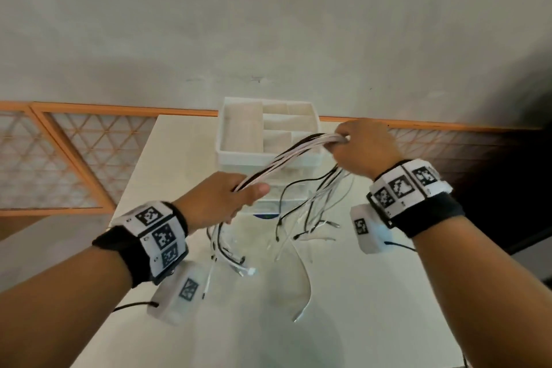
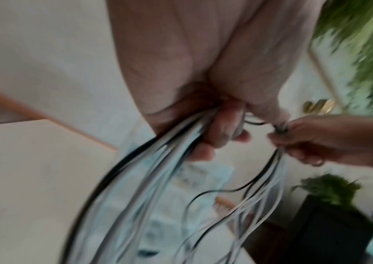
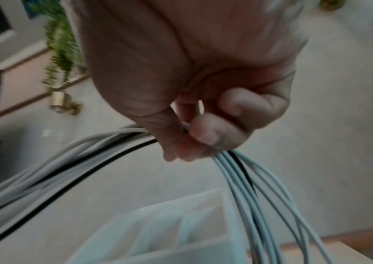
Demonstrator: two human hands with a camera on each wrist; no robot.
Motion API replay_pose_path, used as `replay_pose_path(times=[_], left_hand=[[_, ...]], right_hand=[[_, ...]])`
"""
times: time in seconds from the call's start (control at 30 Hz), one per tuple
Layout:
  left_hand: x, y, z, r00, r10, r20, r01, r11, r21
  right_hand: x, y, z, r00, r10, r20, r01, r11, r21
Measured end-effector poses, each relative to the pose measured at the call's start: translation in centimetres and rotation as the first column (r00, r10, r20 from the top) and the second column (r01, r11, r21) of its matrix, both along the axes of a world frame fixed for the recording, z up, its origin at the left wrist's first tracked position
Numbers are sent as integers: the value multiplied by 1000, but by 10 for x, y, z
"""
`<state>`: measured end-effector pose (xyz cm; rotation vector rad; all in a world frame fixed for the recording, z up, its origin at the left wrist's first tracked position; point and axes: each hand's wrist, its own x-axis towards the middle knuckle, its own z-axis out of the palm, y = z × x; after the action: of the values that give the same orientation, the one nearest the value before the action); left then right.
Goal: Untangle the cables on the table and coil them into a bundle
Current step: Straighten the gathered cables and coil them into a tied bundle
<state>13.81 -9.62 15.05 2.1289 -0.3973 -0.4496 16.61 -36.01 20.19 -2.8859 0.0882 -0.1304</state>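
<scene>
A bunch of thin white and black cables (image 1: 286,157) stretches in the air between my two hands, above the white table (image 1: 358,308). My left hand (image 1: 236,197) grips the bunch at its lower left end, fingers curled round it (image 2: 221,132). Up and to the right, my right hand (image 1: 355,146) holds the other end in a fist (image 3: 203,135). Loose cable ends (image 1: 307,218) hang from both hands down toward the tabletop, several with small plugs. In the right wrist view the cables (image 3: 244,187) fall from under the fingers.
A white organiser box with compartments (image 1: 268,155) stands on the table behind the cables, under my right hand. An orange lattice rail (image 1: 74,158) runs along the wall. Potted green plants (image 2: 330,189) stand to the side.
</scene>
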Motion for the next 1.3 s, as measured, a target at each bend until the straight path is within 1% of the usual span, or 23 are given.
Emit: replay_pose_path(times=[0.07,0.17,0.23,0.3,0.37,0.43,0.5,0.57,0.6,0.67,0.73,0.77,0.83,0.9,0.97,1.03,1.1,1.17,1.2,1.23,1.27,1.3], left_hand=[[-1,15,-24,995,67,-73,-70,997,-39],[1,25,-41,975,119,-185,-141,984,-110],[5,25,-44,967,136,-216,-158,983,-91],[11,24,-44,965,156,-212,-168,985,-40],[18,20,-41,969,156,-190,-165,986,-33],[26,16,-38,974,154,-164,-172,980,-102],[33,13,-32,983,161,-84,-172,975,-138],[38,12,-25,987,158,19,-155,982,-111],[40,12,-22,987,152,51,-146,984,-103],[42,13,-21,987,142,80,-136,988,-78],[42,17,-24,989,134,65,-129,988,-84],[41,20,-28,989,133,61,-128,988,-87],[40,26,-39,986,132,100,-129,991,-27],[39,29,-48,976,141,167,-151,987,49],[35,32,-57,965,156,210,-176,981,77],[32,34,-67,964,134,228,-162,981,109],[27,32,-75,973,90,212,-123,981,150],[22,30,-82,978,50,203,-88,980,181],[21,29,-85,975,29,218,-74,976,204],[20,29,-87,972,10,235,-66,971,229],[18,28,-88,968,-5,250,-59,966,251],[17,28,-87,965,-18,261,-53,963,265]], right_hand=[[11,-25,1,995,-90,-36,91,995,37],[33,-46,-2,977,-193,-90,207,961,185],[50,-52,-1,971,-219,-98,238,931,275],[66,-55,3,967,-247,-58,248,873,419],[81,-55,10,968,-251,24,196,809,554],[87,-50,24,957,-261,130,108,733,672],[92,-47,36,926,-299,229,13,633,774],[91,-47,42,897,-317,307,-80,568,819],[89,-48,41,890,-313,331,-110,557,823],[82,-53,30,888,-317,333,-127,528,840],[75,-59,4,896,-336,291,-111,465,878],[71,-63,-14,907,-336,255,-95,427,899],[55,-69,-57,941,-314,125,5,384,923],[36,-76,-111,956,-290,-33,151,396,906],[14,-81,-162,945,-271,-182,292,451,844],[-6,-88,-207,918,-227,-325,396,553,733],[-23,-97,-240,891,-186,-413,416,698,583],[-37,-101,-252,861,-179,-476,396,823,407],[-41,-99,-248,840,-187,-510,385,867,316],[-43,-94,-239,823,-194,-533,366,900,238],[-44,-87,-224,824,-196,-532,341,921,190],[-43,-79,-208,842,-192,-504,312,936,165]])
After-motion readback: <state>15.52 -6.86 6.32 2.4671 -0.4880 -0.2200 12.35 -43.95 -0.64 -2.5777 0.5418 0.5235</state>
